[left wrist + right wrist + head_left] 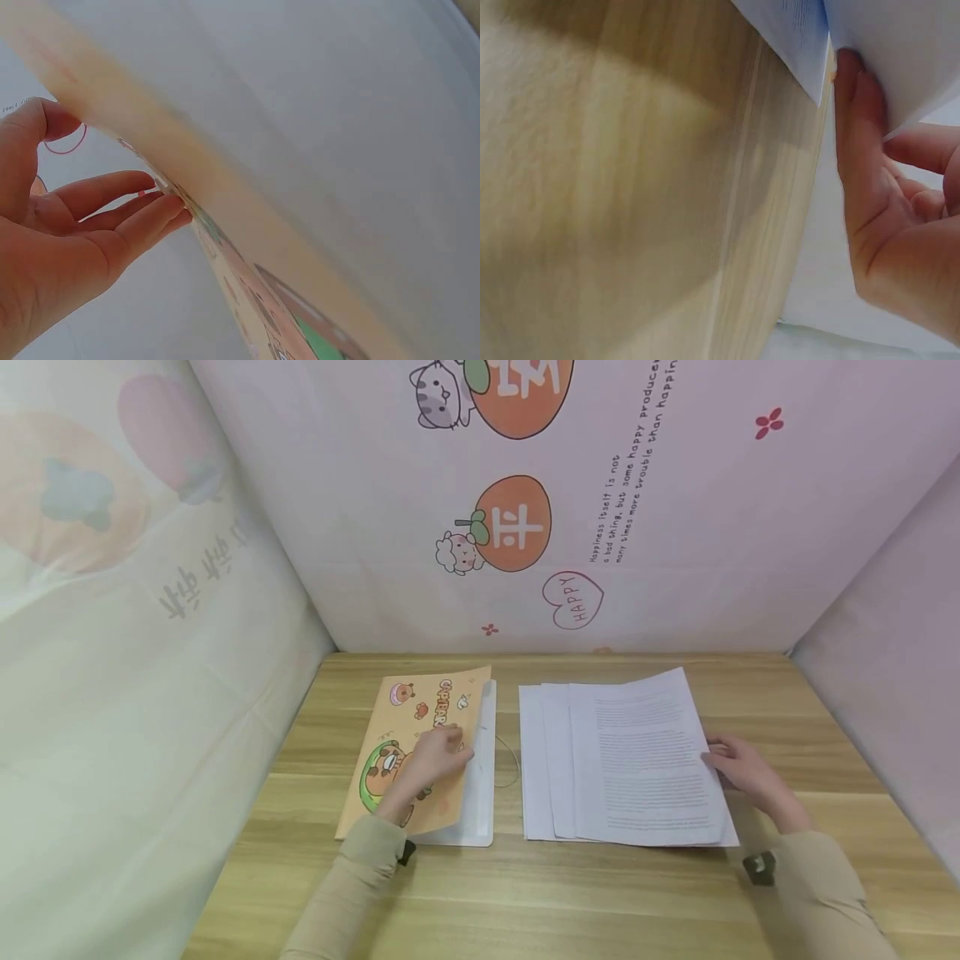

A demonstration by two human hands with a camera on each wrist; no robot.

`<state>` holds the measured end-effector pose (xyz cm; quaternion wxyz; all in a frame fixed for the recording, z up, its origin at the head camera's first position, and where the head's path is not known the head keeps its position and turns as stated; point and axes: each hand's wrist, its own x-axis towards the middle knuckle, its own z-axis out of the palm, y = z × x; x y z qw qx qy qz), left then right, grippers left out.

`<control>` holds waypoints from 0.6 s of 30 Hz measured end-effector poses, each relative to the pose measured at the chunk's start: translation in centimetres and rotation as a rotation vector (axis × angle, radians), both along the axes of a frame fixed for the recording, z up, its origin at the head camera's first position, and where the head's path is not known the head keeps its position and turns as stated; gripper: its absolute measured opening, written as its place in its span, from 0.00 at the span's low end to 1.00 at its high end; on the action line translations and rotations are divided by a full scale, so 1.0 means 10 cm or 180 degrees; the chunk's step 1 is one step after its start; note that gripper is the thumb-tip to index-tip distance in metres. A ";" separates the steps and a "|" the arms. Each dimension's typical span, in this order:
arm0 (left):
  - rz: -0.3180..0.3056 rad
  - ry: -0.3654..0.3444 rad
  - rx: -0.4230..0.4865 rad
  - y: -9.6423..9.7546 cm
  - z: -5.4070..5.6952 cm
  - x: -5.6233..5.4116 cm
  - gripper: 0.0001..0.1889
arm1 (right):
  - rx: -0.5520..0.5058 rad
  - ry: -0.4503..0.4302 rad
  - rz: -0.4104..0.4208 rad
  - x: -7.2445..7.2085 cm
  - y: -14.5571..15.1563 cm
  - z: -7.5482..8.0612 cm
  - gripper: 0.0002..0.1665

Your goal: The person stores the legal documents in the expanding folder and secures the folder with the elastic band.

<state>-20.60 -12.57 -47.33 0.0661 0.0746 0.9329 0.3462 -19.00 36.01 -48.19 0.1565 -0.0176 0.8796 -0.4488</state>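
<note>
Head view, left fingers (pixel 447 738) apart on folder (pixel 390 718), right fingers (pixel 724 743) pinching sheet (pixel 651 760) at edge

Table (pixel 562 902): wood-grain top, light brown with darker bands running side to side. Directly on it, left: an orange-covered folder (pixel 442 810) with cartoon print, its white lower part (pixel 482 810) showing along the right side. Right: paper stack (pixel 652 768), left edges staggered, top sheet bearing lines of print. Between the two: a thin curved cord (pixel 517 764), near the folder's right edge.
</note>
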 end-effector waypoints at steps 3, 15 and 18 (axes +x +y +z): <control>0.0018 -0.0034 0.0059 -0.02 0.02 0.00 0.27 | -0.0201 -0.0045 0.0013 0.00 0.05 -0.03 0.33; 0.0095 0.0020 0.0252 -0.07 0.05 0.02 0.27 | -0.0676 -0.0215 -0.0126 0.03 0.09 0.01 0.39; 0.0077 0.0025 0.0244 -0.07 0.04 0.03 0.26 | -0.0764 -0.0244 -0.0132 0.03 0.09 0.02 0.40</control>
